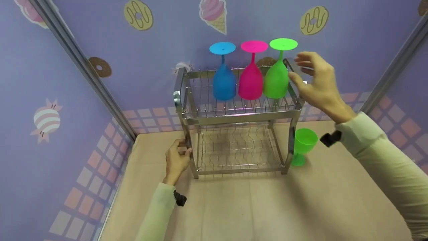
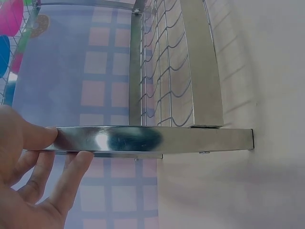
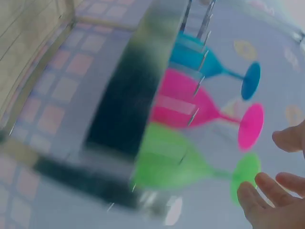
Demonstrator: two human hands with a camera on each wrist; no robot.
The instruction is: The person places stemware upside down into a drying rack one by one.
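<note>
A two-tier metal dish rack stands against the back wall. On its top tier three plastic goblets are set upside down: blue, pink and green. My left hand grips the rack's front left leg between thumb and fingers, as the left wrist view also shows along the metal post. Just right of the upturned green goblet, my right hand is raised with its fingers apart and nothing in it. Another green goblet stands upright on the table beside the rack's right leg.
The lower tier has a wavy wire shelf. A cloth-covered table spreads in front of the rack. Purple printed panels rise behind and at both sides, with metal posts at the corners.
</note>
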